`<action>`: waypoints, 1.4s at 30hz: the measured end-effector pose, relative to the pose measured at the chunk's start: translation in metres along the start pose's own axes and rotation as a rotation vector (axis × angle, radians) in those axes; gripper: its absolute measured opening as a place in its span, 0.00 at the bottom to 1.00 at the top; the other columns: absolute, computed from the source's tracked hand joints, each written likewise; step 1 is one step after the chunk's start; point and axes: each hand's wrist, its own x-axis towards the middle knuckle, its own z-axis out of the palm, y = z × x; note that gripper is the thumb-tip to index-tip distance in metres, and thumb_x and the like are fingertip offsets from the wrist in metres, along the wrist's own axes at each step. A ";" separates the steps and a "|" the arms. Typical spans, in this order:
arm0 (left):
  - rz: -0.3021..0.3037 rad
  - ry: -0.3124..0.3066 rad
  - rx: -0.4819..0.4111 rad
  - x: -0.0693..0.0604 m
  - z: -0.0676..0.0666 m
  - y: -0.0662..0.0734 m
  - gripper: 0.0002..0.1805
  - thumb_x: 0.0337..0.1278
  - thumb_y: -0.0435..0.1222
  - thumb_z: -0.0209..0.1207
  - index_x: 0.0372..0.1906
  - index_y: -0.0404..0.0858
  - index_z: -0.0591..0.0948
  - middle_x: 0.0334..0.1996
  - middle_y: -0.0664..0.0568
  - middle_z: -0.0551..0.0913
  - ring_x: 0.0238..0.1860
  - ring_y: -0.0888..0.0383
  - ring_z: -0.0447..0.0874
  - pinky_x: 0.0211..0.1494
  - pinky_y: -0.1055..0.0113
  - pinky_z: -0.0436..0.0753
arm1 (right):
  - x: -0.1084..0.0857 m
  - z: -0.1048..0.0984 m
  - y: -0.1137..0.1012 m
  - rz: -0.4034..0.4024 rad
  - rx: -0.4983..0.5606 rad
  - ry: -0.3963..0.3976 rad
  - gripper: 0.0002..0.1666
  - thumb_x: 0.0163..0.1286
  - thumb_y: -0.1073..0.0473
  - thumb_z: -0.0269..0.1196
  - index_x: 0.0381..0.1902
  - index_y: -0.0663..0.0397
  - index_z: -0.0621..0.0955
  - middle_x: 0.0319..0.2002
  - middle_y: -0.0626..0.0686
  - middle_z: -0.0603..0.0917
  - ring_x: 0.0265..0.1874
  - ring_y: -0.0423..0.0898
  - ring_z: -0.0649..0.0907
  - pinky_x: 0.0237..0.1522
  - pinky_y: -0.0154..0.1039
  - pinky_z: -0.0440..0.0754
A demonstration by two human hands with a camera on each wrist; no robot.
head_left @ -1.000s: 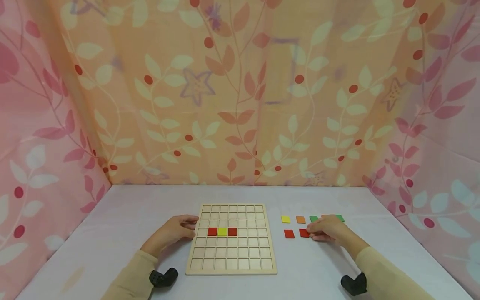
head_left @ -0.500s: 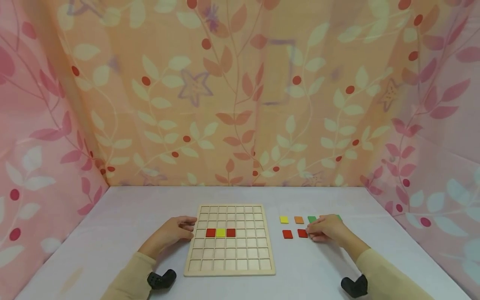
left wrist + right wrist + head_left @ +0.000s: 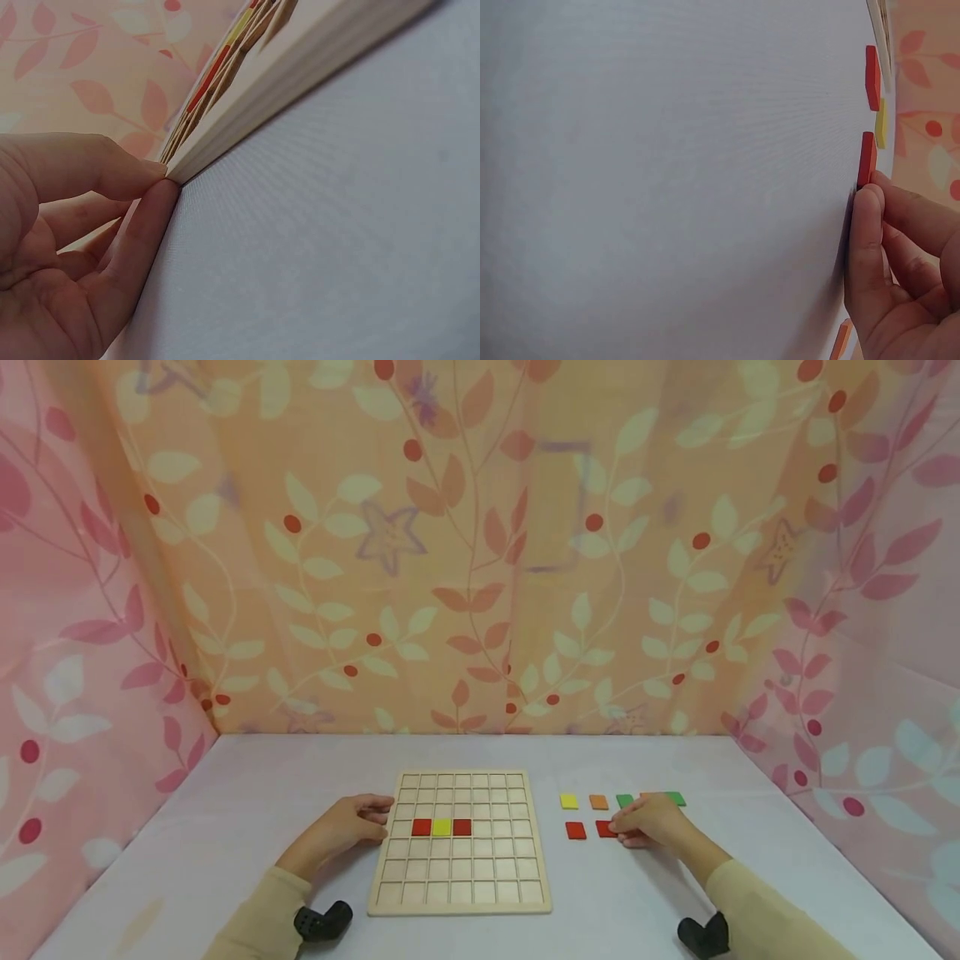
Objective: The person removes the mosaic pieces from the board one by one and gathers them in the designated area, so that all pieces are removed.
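The fingertips of my left hand (image 3: 337, 830) (image 3: 82, 232) touch the left edge of a wooden grid board (image 3: 459, 911) (image 3: 247, 112), the fingers loosely bent. In one row of the board lie a red tile (image 3: 422, 827), a yellow tile (image 3: 442, 827) and another red tile (image 3: 462, 827). To the board's right, my right hand (image 3: 656, 823) (image 3: 904, 277) pinches the right end of a flat red tile (image 3: 604, 829) (image 3: 866, 159) between thumb and finger; its fingertips cover part of it. Left of that tile lies a separate red tile (image 3: 575, 831) (image 3: 872, 78).
Behind the right hand's tile run a yellow tile (image 3: 569, 802), an orange tile (image 3: 598, 802), a green tile (image 3: 625, 800) and another green tile (image 3: 677, 798), with an orange one partly hidden. An orange tile (image 3: 841, 340) shows beside the right hand. Patterned curtains (image 3: 480, 543) surround the table.
My right hand has shifted slightly left onto the end of the red tile, uncovering more of the far green tile. My left hand stays at the board's edge.
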 end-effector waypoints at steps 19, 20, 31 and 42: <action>-0.005 0.002 0.004 -0.001 0.000 -0.003 0.31 0.46 0.24 0.66 0.62 0.30 0.77 0.51 0.41 0.82 0.44 0.56 0.79 0.43 0.66 0.82 | -0.028 0.053 -0.049 -0.191 -0.025 -0.033 0.11 0.60 0.61 0.72 0.38 0.64 0.87 0.28 0.53 0.88 0.24 0.42 0.85 0.32 0.36 0.86; -0.006 0.002 -0.001 -0.001 0.001 -0.003 0.31 0.46 0.24 0.66 0.62 0.30 0.77 0.51 0.41 0.82 0.44 0.55 0.79 0.43 0.66 0.82 | -0.029 0.059 -0.053 -0.184 -0.027 -0.041 0.11 0.60 0.61 0.72 0.37 0.62 0.87 0.27 0.51 0.88 0.23 0.42 0.84 0.31 0.36 0.86; -0.004 -0.008 -0.023 0.000 0.003 -0.001 0.32 0.47 0.24 0.66 0.62 0.30 0.76 0.46 0.43 0.82 0.44 0.56 0.78 0.42 0.66 0.83 | -0.029 0.104 -0.076 -0.266 0.073 -0.184 0.09 0.55 0.69 0.72 0.35 0.67 0.87 0.24 0.52 0.88 0.20 0.40 0.85 0.28 0.36 0.86; 0.002 0.000 -0.031 0.000 0.001 -0.003 0.32 0.46 0.24 0.66 0.62 0.29 0.77 0.45 0.44 0.82 0.44 0.55 0.78 0.42 0.67 0.83 | -0.026 0.136 -0.086 -0.241 0.095 -0.258 0.11 0.58 0.67 0.71 0.39 0.68 0.86 0.27 0.54 0.89 0.22 0.41 0.86 0.28 0.35 0.86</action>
